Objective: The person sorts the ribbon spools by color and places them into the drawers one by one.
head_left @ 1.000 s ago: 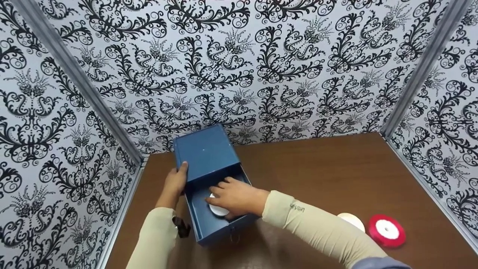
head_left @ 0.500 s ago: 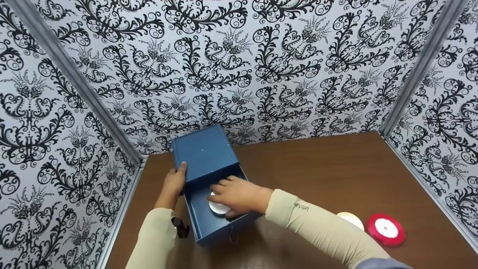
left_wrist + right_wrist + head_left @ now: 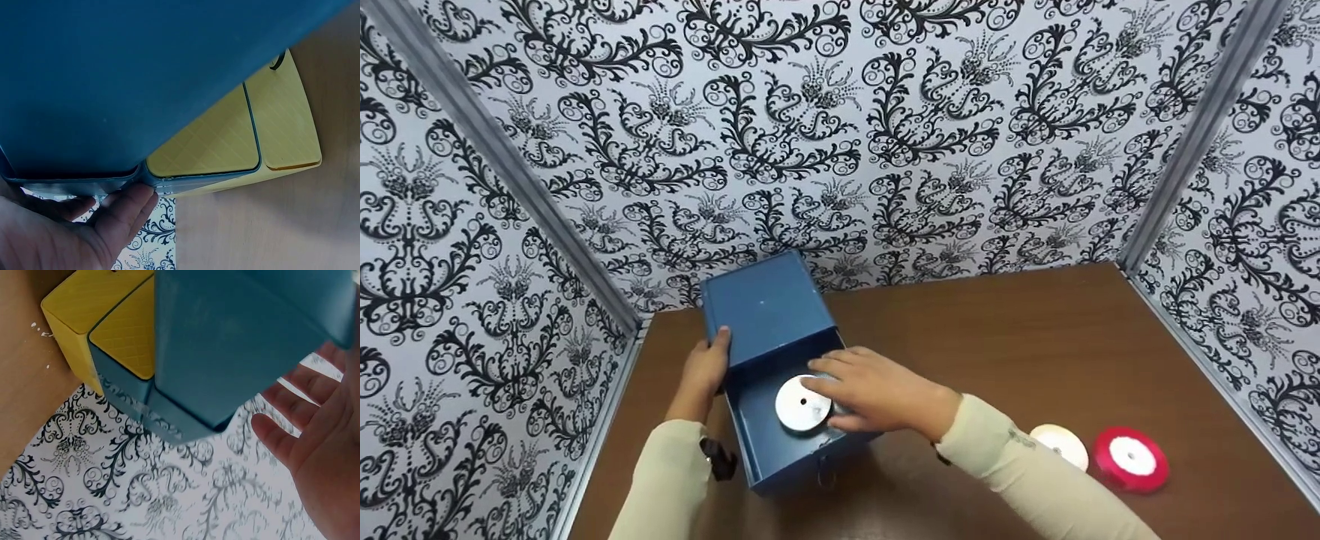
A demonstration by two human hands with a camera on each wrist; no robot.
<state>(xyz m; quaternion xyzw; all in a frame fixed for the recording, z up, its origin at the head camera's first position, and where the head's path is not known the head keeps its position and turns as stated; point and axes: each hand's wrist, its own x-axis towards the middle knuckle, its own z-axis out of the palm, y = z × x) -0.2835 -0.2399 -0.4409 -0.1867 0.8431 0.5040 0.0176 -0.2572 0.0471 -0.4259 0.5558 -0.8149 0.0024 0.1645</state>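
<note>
Since the earlier frame, the right hand (image 3: 885,394) has drawn back toward the drawer's right side, baring most of the white-faced ribbon spool (image 3: 796,409) it had covered. Behind everything I see the wall (image 3: 817,120), papered in black scrollwork on white. Below it spreads the brown wooden counter (image 3: 982,337). On its left part sits the blue drawer cabinet (image 3: 769,307), turned at an angle; my left wrist view also shows a yellow textured panel (image 3: 208,135) framed in blue. The blue drawer (image 3: 780,450) is pulled out toward me. My left hand (image 3: 706,367) rests against the cabinet's left side, thumb along the top edge, fingers extended rather than wrapped around. My right hand is spread loosely over the drawer's right edge, its fingers reaching over the spool; whether they touch it I can't tell. That spool lies in the drawer, face up. Well apart, on the right of the counter, a red ribbon spool (image 3: 1155,474) lies just beside a cream-rimmed spool (image 3: 1059,444). Smallest is the ring pull (image 3: 826,478) on the drawer front.
</note>
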